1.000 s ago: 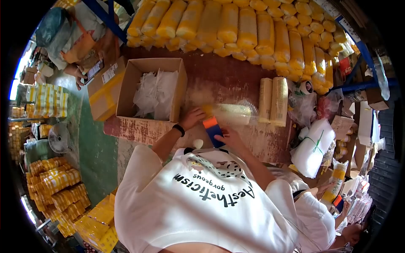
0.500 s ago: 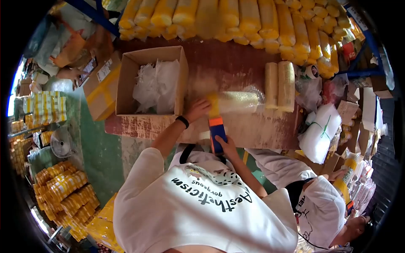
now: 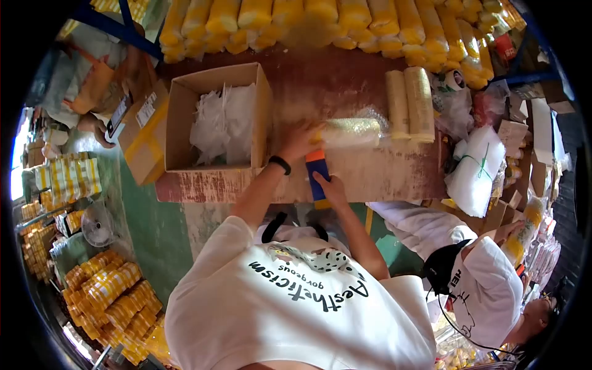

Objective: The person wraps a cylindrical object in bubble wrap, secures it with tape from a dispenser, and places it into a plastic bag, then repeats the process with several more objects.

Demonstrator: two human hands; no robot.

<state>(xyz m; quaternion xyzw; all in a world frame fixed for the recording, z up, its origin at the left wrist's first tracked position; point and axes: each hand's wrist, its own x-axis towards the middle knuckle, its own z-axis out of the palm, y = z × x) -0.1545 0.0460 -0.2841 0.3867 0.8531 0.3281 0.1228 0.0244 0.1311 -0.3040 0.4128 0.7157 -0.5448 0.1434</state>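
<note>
- Head view: the person's right hand [image 3: 330,189] has its fingers closed around a blue tape dispenser [image 3: 317,177], whose orange end points away from the body, toward the left hand [image 3: 298,142].
- The left hand, with a black wristband [image 3: 280,164] behind it, is blurred; it reaches to the left end of a bubble-wrapped roll [image 3: 353,132], where some yellow shows. I cannot tell how tightly its fingers are closed, or whether they grip the roll.
- The wrapped roll lies sideways on the worn red worktop [image 3: 376,176], just beyond the dispenser's orange end.
- To the left of the left hand stands an open carton [image 3: 262,117] with white plastic sheets [image 3: 225,126] inside.
- Two golden rolls [image 3: 409,105] lie side by side to the right of the wrapped roll, pointing away from the person.
- Along the far side, yellow-ended rolls [image 3: 351,24] are piled in rows.
- Near the worktop's right end is a white bundle [image 3: 476,176] tied with green string.
- At the right, a co-worker [image 3: 490,290] in a white shirt is near a yellow-wrapped item [image 3: 524,231].
</note>
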